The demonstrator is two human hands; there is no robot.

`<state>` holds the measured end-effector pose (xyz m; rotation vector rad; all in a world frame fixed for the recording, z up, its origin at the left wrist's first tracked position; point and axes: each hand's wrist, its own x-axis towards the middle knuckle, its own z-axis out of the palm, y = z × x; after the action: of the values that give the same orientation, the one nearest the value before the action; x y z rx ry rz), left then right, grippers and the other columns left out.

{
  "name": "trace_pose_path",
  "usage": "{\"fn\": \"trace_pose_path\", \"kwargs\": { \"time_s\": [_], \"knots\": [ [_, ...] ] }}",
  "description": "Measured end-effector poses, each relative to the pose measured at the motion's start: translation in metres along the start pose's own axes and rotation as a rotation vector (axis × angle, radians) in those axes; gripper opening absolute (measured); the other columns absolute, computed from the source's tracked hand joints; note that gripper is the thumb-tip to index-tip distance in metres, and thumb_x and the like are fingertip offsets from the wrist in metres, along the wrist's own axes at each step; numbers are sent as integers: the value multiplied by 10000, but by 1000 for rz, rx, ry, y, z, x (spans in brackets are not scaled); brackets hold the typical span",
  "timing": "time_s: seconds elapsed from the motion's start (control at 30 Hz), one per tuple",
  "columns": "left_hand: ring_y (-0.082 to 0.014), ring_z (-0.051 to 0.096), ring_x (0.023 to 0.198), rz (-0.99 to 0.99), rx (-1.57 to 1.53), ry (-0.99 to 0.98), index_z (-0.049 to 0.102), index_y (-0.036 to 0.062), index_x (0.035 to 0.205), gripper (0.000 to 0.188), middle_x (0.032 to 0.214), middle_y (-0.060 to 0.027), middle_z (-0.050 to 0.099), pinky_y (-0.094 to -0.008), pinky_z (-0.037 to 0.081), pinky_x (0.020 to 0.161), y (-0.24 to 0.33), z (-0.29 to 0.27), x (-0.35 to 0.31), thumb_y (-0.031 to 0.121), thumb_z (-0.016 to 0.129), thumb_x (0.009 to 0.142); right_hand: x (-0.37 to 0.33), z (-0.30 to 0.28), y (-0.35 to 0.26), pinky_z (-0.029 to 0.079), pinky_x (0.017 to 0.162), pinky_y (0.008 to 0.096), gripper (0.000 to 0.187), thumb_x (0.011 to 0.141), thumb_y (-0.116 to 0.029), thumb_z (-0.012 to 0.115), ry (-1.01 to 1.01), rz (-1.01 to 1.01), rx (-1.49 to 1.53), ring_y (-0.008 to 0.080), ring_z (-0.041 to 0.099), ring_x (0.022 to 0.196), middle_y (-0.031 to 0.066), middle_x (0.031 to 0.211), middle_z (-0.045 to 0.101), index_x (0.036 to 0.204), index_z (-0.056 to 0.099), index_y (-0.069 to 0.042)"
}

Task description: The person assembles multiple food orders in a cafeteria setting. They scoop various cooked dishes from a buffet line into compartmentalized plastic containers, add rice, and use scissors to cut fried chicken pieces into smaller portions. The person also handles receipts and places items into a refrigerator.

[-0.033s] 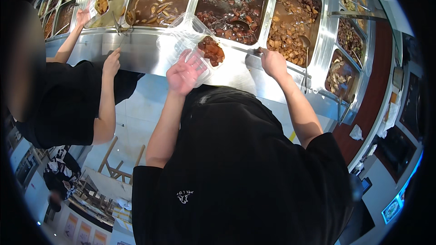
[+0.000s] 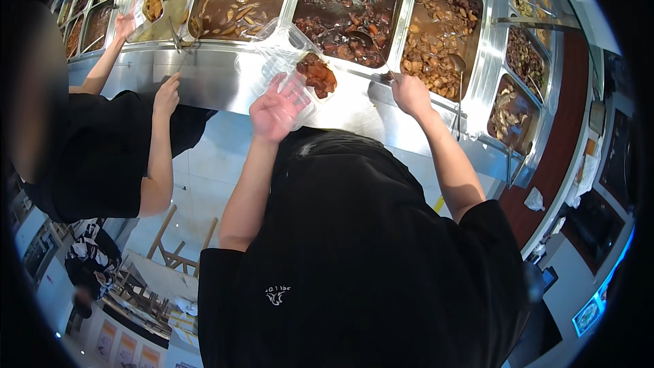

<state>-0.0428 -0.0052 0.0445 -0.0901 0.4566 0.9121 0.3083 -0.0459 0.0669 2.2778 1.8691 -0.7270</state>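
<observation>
My left hand holds up a clear plastic takeaway container from beneath; its fingers show through the plastic. One compartment carries glossy brown stewed chunks, while its clear lid hangs open over the counter edge. My right hand is closed round the handle of a metal ladle. The ladle's bowl rests low in a large pan of dark meat chunks in brown sauce, and whether it holds food is hard to tell.
Right of that pan is another stew pan with its own ladle; a pan of sliced food lies left. A co-worker's right hand grips a utensil, and the other holds a filled container. A steel counter edge runs along the front.
</observation>
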Motion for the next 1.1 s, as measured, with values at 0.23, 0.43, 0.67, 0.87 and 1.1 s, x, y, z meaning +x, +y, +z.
{"fn": "trace_pose_path", "kwargs": {
  "time_s": [0.23,0.43,0.67,0.87,1.1],
  "knots": [
    [-401,480,1290,-61,-16,-43,493,83,1348,599,1456,-228,459,-595,393,1094,-11,-10,13,112,520,750,4,-19,4,531,846,530,291,929,-231,531,-88,40,-2,430,676,930,266,961,702,1066,733,-74],
    [-403,465,1298,78,-72,-5,490,80,1363,623,1429,-205,474,-615,366,1116,9,-15,10,94,502,740,12,-15,24,533,794,476,309,925,-225,556,-124,12,204,398,672,818,237,866,695,1088,715,-17],
    [-402,461,1285,123,33,77,476,90,1354,631,1369,-179,477,-646,347,1129,26,-12,9,61,491,724,21,-30,30,302,403,228,277,1015,-133,530,-484,426,1321,64,402,448,-22,649,502,1167,640,72],
    [-401,407,1362,169,62,49,494,97,1343,620,1438,-186,442,-643,315,1155,35,-7,11,51,497,725,9,-36,38,296,412,226,280,1017,-152,530,-471,370,1347,61,389,457,-24,650,503,1173,651,46],
    [-409,317,1458,231,62,96,516,90,1332,633,1508,-192,419,-638,191,1227,36,6,24,-13,518,707,-3,-24,38,362,502,273,244,993,-199,569,-425,279,959,81,452,548,-16,633,510,1099,696,-20]
  ]
}}
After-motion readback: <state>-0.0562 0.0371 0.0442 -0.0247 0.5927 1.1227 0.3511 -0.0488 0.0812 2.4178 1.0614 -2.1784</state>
